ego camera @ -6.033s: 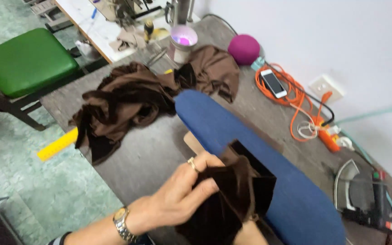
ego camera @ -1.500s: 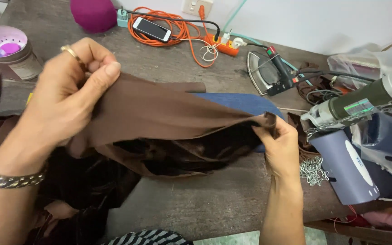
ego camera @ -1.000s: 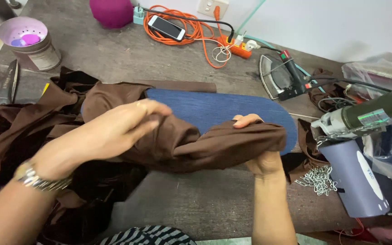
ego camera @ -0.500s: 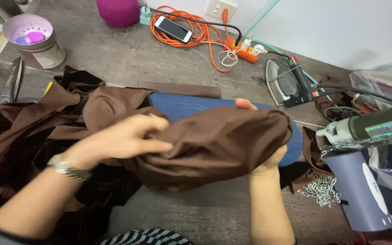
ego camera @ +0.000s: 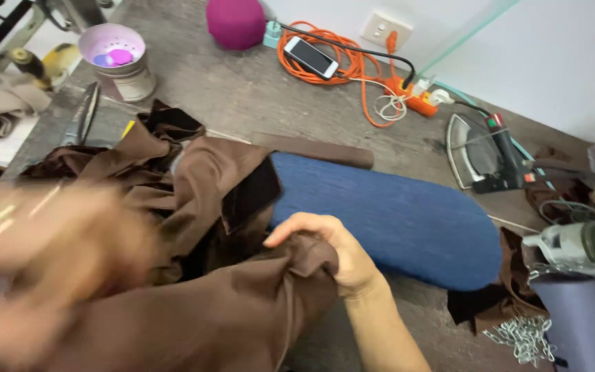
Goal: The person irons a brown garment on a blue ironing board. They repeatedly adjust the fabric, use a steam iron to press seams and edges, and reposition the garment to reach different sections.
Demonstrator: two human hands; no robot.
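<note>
Half a second ago we had the brown cloth point(ego camera: 242, 324) bunched over the blue board point(ego camera: 394, 220), covering most of its near end. Now the cloth has come off toward us and to the left, and the board's blue pad lies bare from its rounded tip back to where the cloth heaps up. We judge that the piece is being pulled clear of the board rather than dressed onto it.

Our right hand point(ego camera: 335, 258) is closed on a fold of the cloth, fingers curled over the gathered edge, just at the near side of the board. Our left hand point(ego camera: 49, 269) is a blur low on the left, in front of the cloth; we cannot tell whether it grips anything.

More brown cloth lies heaped on the surface point(ego camera: 242, 89) to the left of the board, with a darker patch point(ego camera: 253, 193) showing where it meets the blue pad.

Beyond the board sit an iron point(ego camera: 483, 151), an orange cable point(ego camera: 352, 65) with a phone point(ego camera: 310, 56) on it, a magenta object point(ego camera: 235, 21) and a small tub point(ego camera: 115, 58). To the right, a chain point(ego camera: 525, 337) lies by a grey machine point(ego camera: 580, 289), close to the board's tip, where trailing cloth could catch.
</note>
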